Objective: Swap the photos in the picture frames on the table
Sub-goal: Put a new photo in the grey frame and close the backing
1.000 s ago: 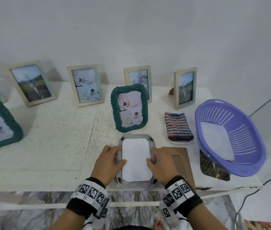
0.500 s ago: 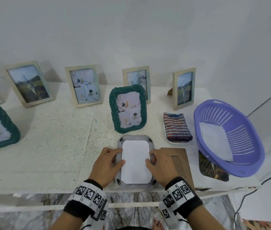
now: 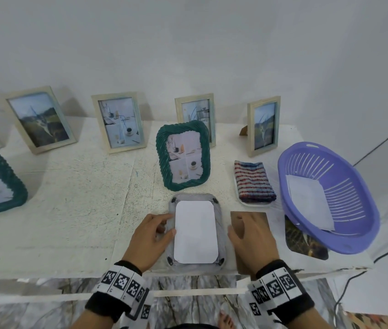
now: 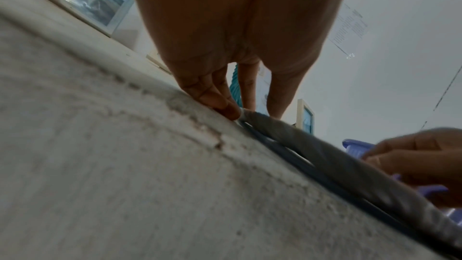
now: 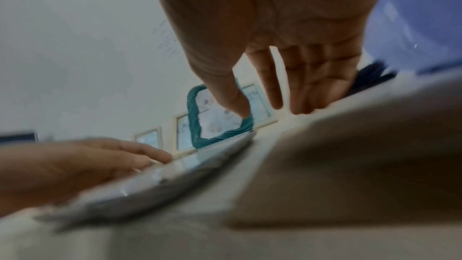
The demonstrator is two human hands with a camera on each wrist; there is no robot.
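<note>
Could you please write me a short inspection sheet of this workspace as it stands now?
Surface: white table, speckled.
Job's things: face-down frame with white sheet in it; brown backing board beside it; loose photo partly under basket; six frames standing.
Clutter: striped cloth; paper in the basket.
Grippers: left hand touches the frame's left edge; right hand lies flat on the board.
Cables: black cable off the right edge.
Surroundings: white wall, marble floor.

Right hand with straight fingers reaching down onto a blurred brown board. Left of the board, a grey face-down frame, left hand resting on its far edge. Beyond the board, a green upright frame.
</note>
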